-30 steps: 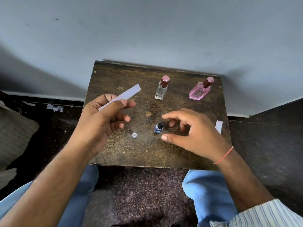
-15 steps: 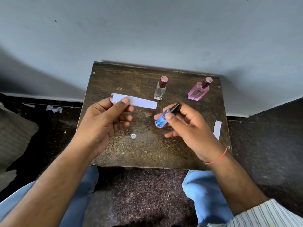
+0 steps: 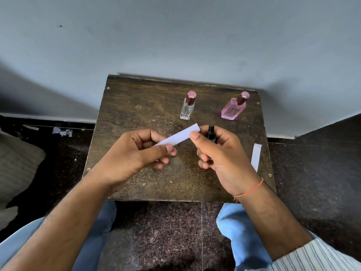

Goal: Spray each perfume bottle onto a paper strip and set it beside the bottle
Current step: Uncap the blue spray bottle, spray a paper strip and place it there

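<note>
Pushed against a pale grey wall [image 3: 175, 36], the dark wooden worktop [image 3: 136, 106] stands on a speckled dark floor [image 3: 166, 231]. At its far side a clear bottle [image 3: 188, 107] with a maroon cap stands upright, and well to its right a pink bottle [image 3: 233, 109] with a like cap. Above the middle of the worktop the left hand [image 3: 136, 153] pinches one end of a white paper strip [image 3: 179, 135] between thumb and fingers, the strip slanting up to the right. Its far end lies just beside the black spray top of a small bottle [image 3: 211, 133], which the right hand [image 3: 220, 153] grips with curled fingers, thumb close to the strip's end. Another paper strip [image 3: 256, 157] lies flat near the worktop's right edge. An orange thread circles the right wrist.
</note>
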`<state>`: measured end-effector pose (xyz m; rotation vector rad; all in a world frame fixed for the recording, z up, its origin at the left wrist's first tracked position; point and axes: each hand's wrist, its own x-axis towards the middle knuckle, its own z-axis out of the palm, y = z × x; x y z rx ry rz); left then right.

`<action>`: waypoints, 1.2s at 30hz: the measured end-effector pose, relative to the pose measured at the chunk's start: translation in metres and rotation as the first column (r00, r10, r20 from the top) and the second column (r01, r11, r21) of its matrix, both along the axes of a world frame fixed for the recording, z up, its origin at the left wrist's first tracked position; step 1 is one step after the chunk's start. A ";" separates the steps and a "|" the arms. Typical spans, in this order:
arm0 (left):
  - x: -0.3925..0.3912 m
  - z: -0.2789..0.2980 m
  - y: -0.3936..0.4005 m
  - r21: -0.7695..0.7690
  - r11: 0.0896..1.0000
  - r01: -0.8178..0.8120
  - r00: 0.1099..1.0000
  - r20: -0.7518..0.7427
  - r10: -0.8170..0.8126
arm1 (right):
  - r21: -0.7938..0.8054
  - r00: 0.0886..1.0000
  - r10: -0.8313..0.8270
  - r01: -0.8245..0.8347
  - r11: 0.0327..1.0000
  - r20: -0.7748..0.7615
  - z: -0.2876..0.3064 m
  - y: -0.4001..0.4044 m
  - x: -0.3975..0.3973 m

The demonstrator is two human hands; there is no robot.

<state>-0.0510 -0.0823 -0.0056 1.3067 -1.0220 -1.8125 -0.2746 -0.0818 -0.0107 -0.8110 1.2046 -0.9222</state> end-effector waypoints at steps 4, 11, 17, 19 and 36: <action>0.001 0.001 0.001 -0.084 0.990 0.115 0.991 0.075 -0.109 | -0.030 0.999 0.017 -0.018 0.999 -0.040 0.001 0.001 0.000; -0.004 0.005 0.002 -0.107 0.986 0.127 0.991 0.052 -0.122 | 0.031 0.986 0.136 -0.140 0.990 0.100 0.008 0.003 0.003; 0.001 0.001 -0.002 -0.106 0.977 -0.183 0.983 -0.001 0.184 | 0.231 0.725 0.089 -0.330 0.915 0.683 0.013 -0.001 -0.010; 0.001 0.000 -0.003 -0.099 0.965 -0.241 0.970 0.010 0.243 | 0.213 0.648 0.091 -0.376 0.902 0.756 0.011 -0.001 -0.010; -0.009 -0.010 0.004 -0.198 0.970 -0.139 0.990 0.005 0.143 | -0.044 0.992 0.022 -0.017 0.999 0.126 0.019 0.005 0.012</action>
